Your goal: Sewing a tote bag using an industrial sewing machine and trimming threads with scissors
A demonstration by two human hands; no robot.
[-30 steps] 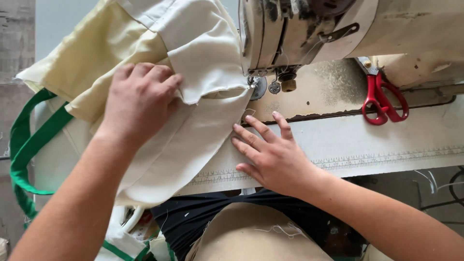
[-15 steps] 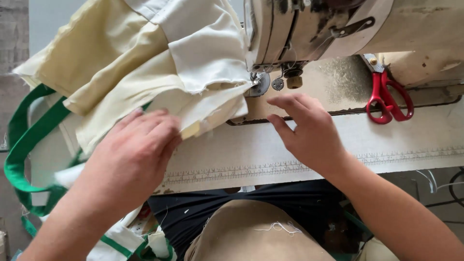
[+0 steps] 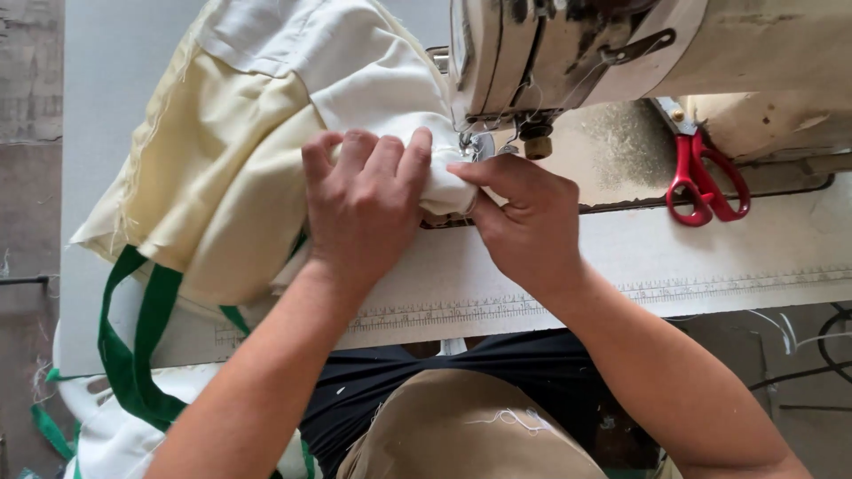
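Since half a second ago both hands have closed in toward the needle. The cream fabric bag (image 3: 257, 168) bunches at ten o'clock of the sewing machine (image 3: 621, 53), feeding its edge under the presser foot (image 3: 479, 146). The left hand (image 3: 368, 208) presses curled fingers on the fold; the right hand (image 3: 528, 222) pinches it. Green straps (image 3: 142, 346) hang at seven o'clock; red scissors (image 3: 706, 182) rest at three.

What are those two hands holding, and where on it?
Both the left hand and right hand grip the cream fabric at its bunched edge, beside the sewing machine needle.

Pale sewing table (image 3: 657, 257), cream fabric (image 3: 231, 168) heaped on it, red scissors (image 3: 706, 182), sewing machine (image 3: 621, 53) perhaps recessed
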